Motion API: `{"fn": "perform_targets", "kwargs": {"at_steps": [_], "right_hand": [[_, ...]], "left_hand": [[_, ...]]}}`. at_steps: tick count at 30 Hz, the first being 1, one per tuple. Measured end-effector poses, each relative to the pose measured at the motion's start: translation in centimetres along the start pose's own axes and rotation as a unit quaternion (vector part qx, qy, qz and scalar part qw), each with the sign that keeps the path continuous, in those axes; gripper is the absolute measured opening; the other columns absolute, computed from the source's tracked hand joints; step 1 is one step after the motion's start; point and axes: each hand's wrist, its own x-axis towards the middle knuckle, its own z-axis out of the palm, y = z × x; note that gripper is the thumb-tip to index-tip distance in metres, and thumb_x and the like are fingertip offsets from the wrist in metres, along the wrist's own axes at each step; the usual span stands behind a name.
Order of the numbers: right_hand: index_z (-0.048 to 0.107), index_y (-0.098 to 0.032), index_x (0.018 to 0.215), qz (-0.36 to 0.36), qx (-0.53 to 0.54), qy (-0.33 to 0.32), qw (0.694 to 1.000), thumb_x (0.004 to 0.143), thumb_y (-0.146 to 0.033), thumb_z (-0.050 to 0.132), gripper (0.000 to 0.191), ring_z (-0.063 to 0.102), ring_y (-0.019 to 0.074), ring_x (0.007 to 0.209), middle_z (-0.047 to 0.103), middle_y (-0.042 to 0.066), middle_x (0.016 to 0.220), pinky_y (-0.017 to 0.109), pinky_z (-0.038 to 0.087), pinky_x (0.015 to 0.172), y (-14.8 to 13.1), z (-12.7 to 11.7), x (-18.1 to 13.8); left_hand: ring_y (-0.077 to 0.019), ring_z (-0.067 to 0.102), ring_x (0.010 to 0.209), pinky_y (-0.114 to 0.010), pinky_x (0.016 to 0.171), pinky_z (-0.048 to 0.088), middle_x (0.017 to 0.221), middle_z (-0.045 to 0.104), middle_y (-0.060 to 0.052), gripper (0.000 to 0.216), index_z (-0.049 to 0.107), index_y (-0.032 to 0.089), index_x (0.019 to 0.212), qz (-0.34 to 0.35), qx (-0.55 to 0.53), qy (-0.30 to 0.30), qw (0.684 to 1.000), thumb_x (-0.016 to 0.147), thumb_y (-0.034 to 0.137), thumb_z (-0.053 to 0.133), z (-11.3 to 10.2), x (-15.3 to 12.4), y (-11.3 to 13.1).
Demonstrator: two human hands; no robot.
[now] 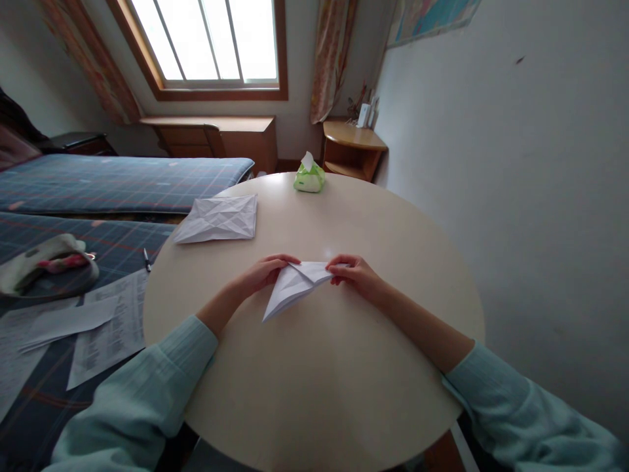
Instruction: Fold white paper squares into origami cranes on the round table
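A folded sheet of white paper (293, 286), roughly triangular with a point toward the lower left, is between my two hands over the middle of the round table (314, 380). My left hand (268, 272) grips its upper left edge, thumb and fingers closed on the paper. At the right end, my right hand (354, 272) pinches the narrow tip between thumb and fingers. Several fold lines and layers show along the lower edge. Farther back on the left of the table lies a stack of creased white paper (221, 218).
A green tissue pack (309, 176) stands at the table's far edge. Left of the table, a bed (122, 246) holds printed sheets (111, 328), a pen (147, 259) and an open pouch (49, 265). A white wall (531, 196) rises on the right.
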Motion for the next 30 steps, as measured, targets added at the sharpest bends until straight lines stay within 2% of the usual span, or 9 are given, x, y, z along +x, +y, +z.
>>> {"fn": "perform_targets", "kwargs": {"at_steps": [5, 10, 16, 22, 30], "right_hand": [[0.059, -0.015, 0.068, -0.019, -0.028, 0.013, 0.999, 0.054, -0.026, 0.073, 0.023, 0.052, 0.0065, 0.045, 0.057, -0.004, 0.05, 0.018, 0.04, 0.047, 0.4, 0.0, 0.1], [0.057, -0.017, 0.09, -0.029, -0.012, 0.022, 0.999, 0.053, -0.024, 0.074, 0.042, 0.054, 0.0064, 0.047, 0.059, -0.003, 0.066, 0.02, 0.043, 0.048, 0.2, 0.0, 0.2], [0.049, -0.019, 0.106, -0.019, 0.037, 0.01, 0.999, 0.055, -0.024, 0.073, 0.056, 0.06, 0.0103, 0.057, 0.061, -0.002, 0.068, 0.021, 0.047, 0.054, 0.2, -0.1, 0.2], [0.056, -0.017, 0.097, -0.011, 0.008, -0.073, 0.997, 0.057, -0.023, 0.072, 0.043, 0.063, 0.013, 0.066, 0.066, 0.003, 0.082, 0.024, 0.047, 0.06, 0.6, 0.1, 0.4], [0.06, -0.016, 0.09, -0.008, -0.02, -0.071, 0.997, 0.055, -0.024, 0.072, 0.038, 0.062, 0.0117, 0.06, 0.068, 0.002, 0.072, 0.021, 0.043, 0.054, 0.4, 0.9, 0.2]], "left_hand": [[-0.0057, 0.044, 0.052, -0.017, 0.049, 0.033, 0.06, 0.054, 0.002, 0.024, 0.062, 0.012, 0.086, -0.001, 0.008, -0.008, 1.0, 0.065, 0.023, 0.06, 0.1, -0.1, 0.1], [-0.0047, 0.043, 0.054, -0.016, 0.049, 0.031, 0.063, 0.054, 0.003, 0.026, 0.063, 0.013, 0.083, 0.015, 0.028, 0.012, 0.999, 0.062, 0.028, 0.066, 0.3, -0.2, 0.0], [-0.0049, 0.046, 0.056, -0.015, 0.051, 0.034, 0.064, 0.056, 0.003, 0.03, 0.063, 0.015, 0.087, 0.029, 0.003, 0.035, 0.999, 0.06, 0.026, 0.07, 0.1, 0.1, -0.5], [-0.0071, 0.052, 0.065, -0.018, 0.062, 0.041, 0.078, 0.061, 0.0, 0.036, 0.062, 0.016, 0.095, 0.043, -0.039, 0.054, 0.997, 0.06, 0.023, 0.07, -0.1, 0.6, -0.9], [-0.0071, 0.053, 0.064, -0.018, 0.061, 0.043, 0.075, 0.06, 0.001, 0.039, 0.058, 0.016, 0.094, 0.052, -0.026, 0.05, 0.997, 0.059, 0.028, 0.071, -0.1, 0.5, -1.0]]}}
